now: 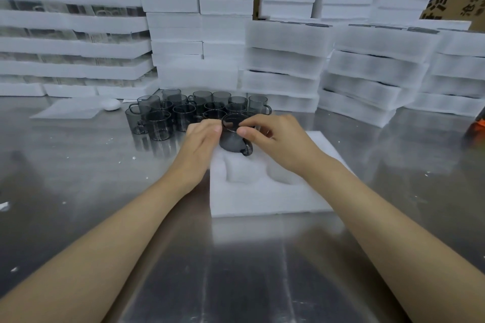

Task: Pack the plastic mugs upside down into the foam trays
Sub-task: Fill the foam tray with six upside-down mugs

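A white foam tray with round pockets lies on the steel table in front of me. Over its far left pocket is a smoky grey plastic mug, tilted with its rim facing me and its handle toward the lower right. My right hand pinches the mug's rim between thumb and fingers. My left hand rests on the tray's left far corner, its fingertips touching the mug's left side. Behind the tray stand several more grey mugs, upright in a cluster.
Tall stacks of white foam trays wall off the back of the table and both sides. A flat foam sheet and a small white object lie at the back left. Foam crumbs dot the steel table.
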